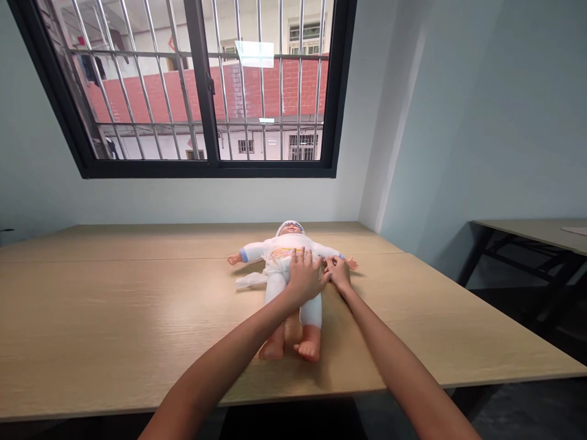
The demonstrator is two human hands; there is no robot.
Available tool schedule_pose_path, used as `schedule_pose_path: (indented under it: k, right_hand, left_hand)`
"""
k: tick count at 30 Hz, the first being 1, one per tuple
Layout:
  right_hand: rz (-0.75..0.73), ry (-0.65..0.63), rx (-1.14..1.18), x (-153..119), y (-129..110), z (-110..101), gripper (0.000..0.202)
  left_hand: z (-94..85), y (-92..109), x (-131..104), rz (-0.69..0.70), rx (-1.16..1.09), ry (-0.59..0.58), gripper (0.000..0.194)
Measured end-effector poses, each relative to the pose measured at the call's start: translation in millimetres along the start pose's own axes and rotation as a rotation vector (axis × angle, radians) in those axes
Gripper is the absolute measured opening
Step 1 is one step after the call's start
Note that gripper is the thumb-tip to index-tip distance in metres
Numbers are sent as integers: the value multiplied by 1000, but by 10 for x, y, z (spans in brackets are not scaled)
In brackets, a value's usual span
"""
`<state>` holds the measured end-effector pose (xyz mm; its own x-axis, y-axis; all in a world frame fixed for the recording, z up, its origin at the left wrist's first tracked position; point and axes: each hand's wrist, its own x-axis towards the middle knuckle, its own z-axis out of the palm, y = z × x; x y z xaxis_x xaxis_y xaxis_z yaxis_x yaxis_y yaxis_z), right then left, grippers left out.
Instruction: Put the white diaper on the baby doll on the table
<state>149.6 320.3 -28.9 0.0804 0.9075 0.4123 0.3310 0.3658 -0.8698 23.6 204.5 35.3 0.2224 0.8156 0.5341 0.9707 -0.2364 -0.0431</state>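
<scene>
A baby doll (274,287) in a white outfit and cap lies on its back, feet toward me. Around its waist is a white diaper (277,259) with a coloured print at the top. One loose side strip (251,280) of the diaper spreads on the table to the doll's left side in view. My left hand (306,274) lies on the diaper's front, fingers stretched out. Beside the doll's hip, my right hand (339,274) has its fingers pinched together at the diaper's other edge; what is between the fingertips is mostly hidden.
The doll lies on a light wooden table (137,318), whose front edge is close to me. Behind it are a wall and a barred window (208,85). Another table (541,235) with dark legs stands at the right.
</scene>
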Motion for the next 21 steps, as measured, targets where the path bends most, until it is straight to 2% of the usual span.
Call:
schedule_pose_path:
  k: [4, 7, 10, 15, 21]
  right_hand:
    - [-2, -6, 6, -18, -23, -3, 26]
    - [-8, 0, 5, -39, -49, -8, 26]
    - [-18, 6, 7, -57, -79, -11, 23]
    - [-23, 21, 11, -70, -113, -2, 25]
    - [-19, 32, -1, -55, -117, -3, 23]
  left_hand:
    - [28, 38, -8, 18, 45, 51, 51]
    - [30, 104, -19, 102, 119, 101, 45]
    - [-7, 166, -38, 174, 157, 102, 41]
    - [-73, 191, -63, 138, 144, 70, 40]
    - [-26, 186, -67, 88, 152, 50, 45]
